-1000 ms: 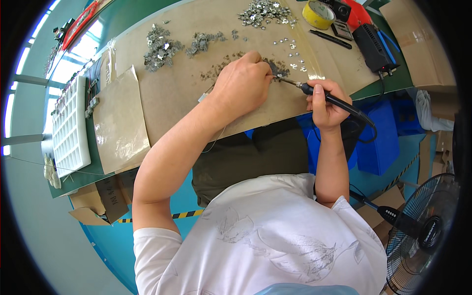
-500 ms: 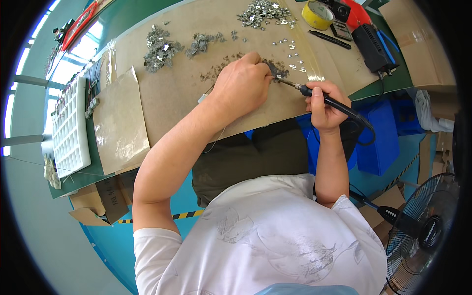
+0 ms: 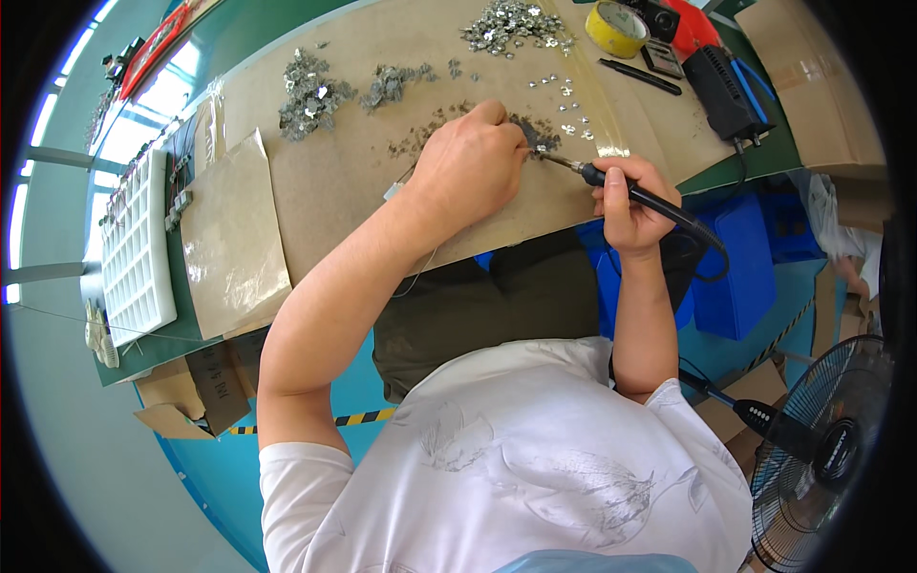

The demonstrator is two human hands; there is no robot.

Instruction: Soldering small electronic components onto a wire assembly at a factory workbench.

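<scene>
My right hand (image 3: 638, 208) grips a black soldering iron (image 3: 654, 202), its metal tip pointing left along the cardboard work surface. That tip meets a dark scorched patch (image 3: 541, 134) beside my left fingertips. My left hand (image 3: 475, 160) rests on the cardboard with its fingers pinched together. Whatever it pinches is hidden behind the fingers or too small to make out. A thin pale wire (image 3: 427, 260) hangs over the table edge below the left wrist. Several small silvery metal parts (image 3: 570, 131) lie just beyond the iron.
Piles of small metal parts (image 3: 315, 94) lie at the far left, with another heap (image 3: 511, 27) at the back. Yellow tape roll (image 3: 616, 29), black pen (image 3: 640, 76) and black power unit (image 3: 726, 94) stand back right. A white compartment tray (image 3: 140, 250) is left; a fan (image 3: 829, 458) stands lower right.
Both hands and the soldering iron stay almost in place. At the right edge, part of another person has come into view near the plastic bag.
</scene>
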